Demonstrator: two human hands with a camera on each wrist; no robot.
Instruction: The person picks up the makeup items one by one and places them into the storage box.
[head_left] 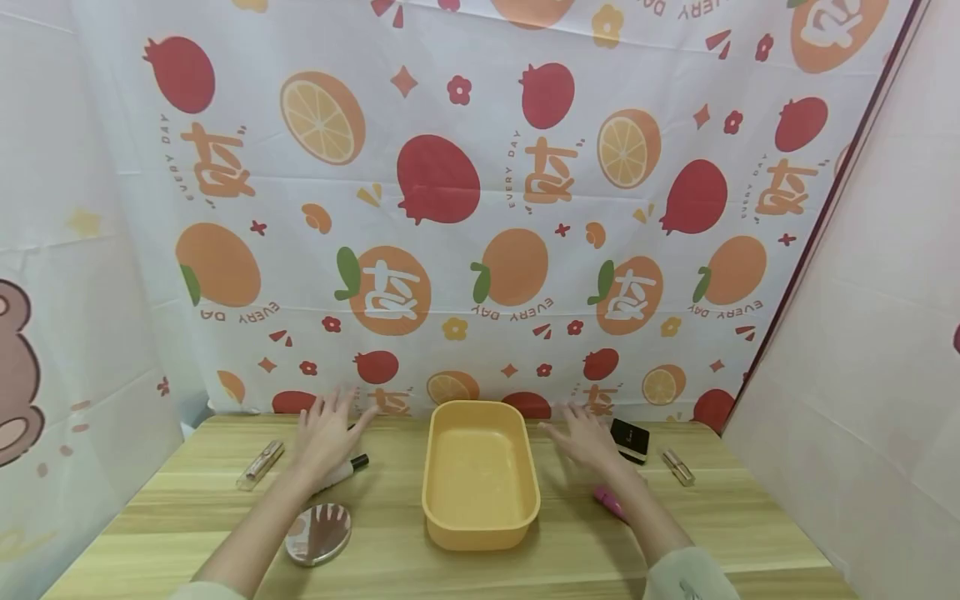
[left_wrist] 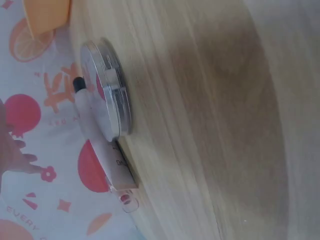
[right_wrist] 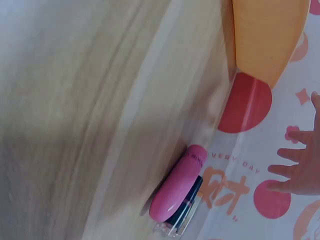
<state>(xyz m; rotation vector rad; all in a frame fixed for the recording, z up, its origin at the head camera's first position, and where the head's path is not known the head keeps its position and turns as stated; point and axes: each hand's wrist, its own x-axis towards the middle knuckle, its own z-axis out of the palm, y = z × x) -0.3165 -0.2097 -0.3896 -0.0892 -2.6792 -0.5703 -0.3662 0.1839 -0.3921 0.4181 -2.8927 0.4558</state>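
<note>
Toward the far edge of the pale wood-grain desk (head_left: 390,550), you hold both arms stretched forward. Your left hand (head_left: 324,437) hovers with its fingers fanned and its thumb out to the side, gripping nothing; your right hand (head_left: 585,439) mirrors it, fingers spread and empty. Between them stands a yellow, round-cornered rectangular bin (head_left: 480,540), its back wall close to the far edge. Beside your left forearm lies a white squeeze tube with a black cap (head_left: 339,476), and nearer the near edge a round mirror-topped compact (head_left: 318,535). Toward the left edge rests a slim clear cosmetic tube (head_left: 261,465). By your right hand, near the far edge, sits a square black case (head_left: 630,442); a slim gold lipstick tube (head_left: 678,467) lies toward the far right corner.

Your right forearm partly hides a glossy pink tube (head_left: 609,502) in the head view, while your right wrist camera shows its length and the dark lettering at one end. Your left wrist camera gives the compact's clasp and black print on the white tube, details missing from the head view. Both wrist views put your fingers clear of the desk.
</note>
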